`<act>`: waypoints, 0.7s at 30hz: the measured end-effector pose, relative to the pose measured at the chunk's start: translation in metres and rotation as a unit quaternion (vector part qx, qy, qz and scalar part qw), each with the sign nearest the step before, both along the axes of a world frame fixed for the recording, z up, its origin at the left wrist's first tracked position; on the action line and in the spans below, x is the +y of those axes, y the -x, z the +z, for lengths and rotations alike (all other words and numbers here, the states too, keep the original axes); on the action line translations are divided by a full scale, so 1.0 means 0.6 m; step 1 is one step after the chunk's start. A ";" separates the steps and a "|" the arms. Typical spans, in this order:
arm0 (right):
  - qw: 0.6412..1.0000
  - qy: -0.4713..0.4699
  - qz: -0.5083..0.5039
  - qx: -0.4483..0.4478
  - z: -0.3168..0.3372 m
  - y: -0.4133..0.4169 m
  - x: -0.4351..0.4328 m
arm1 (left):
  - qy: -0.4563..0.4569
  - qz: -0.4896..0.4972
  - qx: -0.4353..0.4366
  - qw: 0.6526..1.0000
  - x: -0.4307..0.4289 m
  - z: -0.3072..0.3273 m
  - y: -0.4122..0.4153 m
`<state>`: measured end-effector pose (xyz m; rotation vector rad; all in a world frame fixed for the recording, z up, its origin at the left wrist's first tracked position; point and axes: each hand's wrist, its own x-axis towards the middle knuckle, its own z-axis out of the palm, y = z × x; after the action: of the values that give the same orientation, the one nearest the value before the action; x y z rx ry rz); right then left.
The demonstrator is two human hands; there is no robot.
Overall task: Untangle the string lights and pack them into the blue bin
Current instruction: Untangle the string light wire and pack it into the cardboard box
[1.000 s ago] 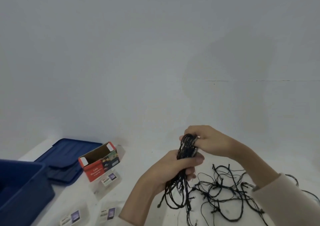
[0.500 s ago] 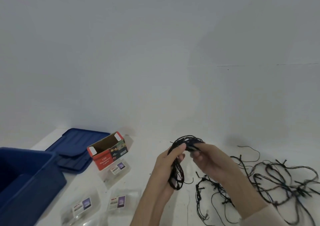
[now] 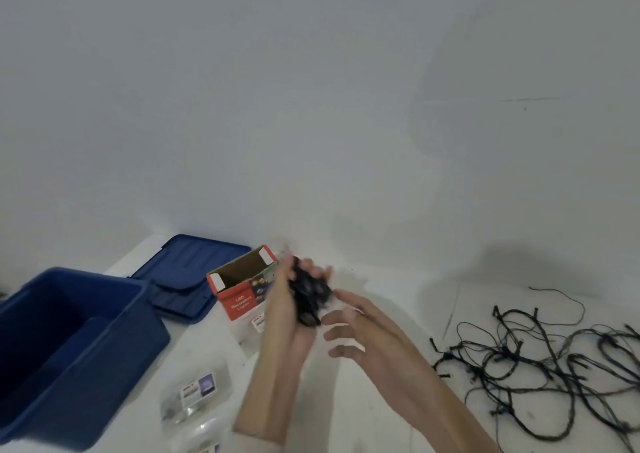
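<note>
While the left grip (image 3: 284, 308) curls tightly around a wadded bundle of string lights (image 3: 311, 293), the right grip (image 3: 367, 338) hangs with its fingers spread just beside it, holding nothing.

The bundle is held above the middle of the desk (image 3: 408, 307), in front of a red cardboard box (image 3: 239, 289) whose top is open and shows brown inner walls. The blue bin (image 3: 69, 348) sits at the desk's left edge, open side up, with only its own dark inner walls visible. The blue lid (image 3: 187, 272) lies flat behind it, near the back left corner. Clear labelled packets (image 3: 197, 390) lie toward the front edge. A loose tangle of dark wire (image 3: 554, 359) sprawls at the right edge, well apart from the bin.
</note>
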<state>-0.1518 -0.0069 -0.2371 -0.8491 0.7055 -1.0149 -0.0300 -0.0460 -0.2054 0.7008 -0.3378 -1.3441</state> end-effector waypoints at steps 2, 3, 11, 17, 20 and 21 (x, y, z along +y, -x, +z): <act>0.999 0.006 0.023 0.023 -0.006 0.014 -0.006 | 0.007 0.047 -0.041 0.998 -0.032 0.005 -0.062; 0.999 0.004 0.028 0.039 -0.011 0.022 -0.009 | -0.007 0.062 -0.130 0.990 -0.049 0.002 -0.094; 0.991 0.031 0.087 0.101 -0.018 0.039 -0.011 | -0.040 -0.059 -0.842 0.534 -0.154 -0.066 -0.238; 0.984 0.033 0.098 0.142 -0.016 0.057 -0.015 | -0.042 -0.196 -0.863 0.464 -0.164 -0.069 -0.230; 0.981 0.037 0.074 0.173 -0.010 0.073 -0.026 | 0.009 -0.227 -0.862 0.453 -0.163 -0.062 -0.188; 0.981 0.038 0.062 0.182 -0.008 0.079 -0.030 | 0.038 -0.232 -0.865 0.443 -0.164 -0.062 -0.169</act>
<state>-0.1994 -0.0249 -0.2422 -1.1473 0.9147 -0.7847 0.0713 -0.1444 -0.2423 1.8289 -2.3699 -0.4719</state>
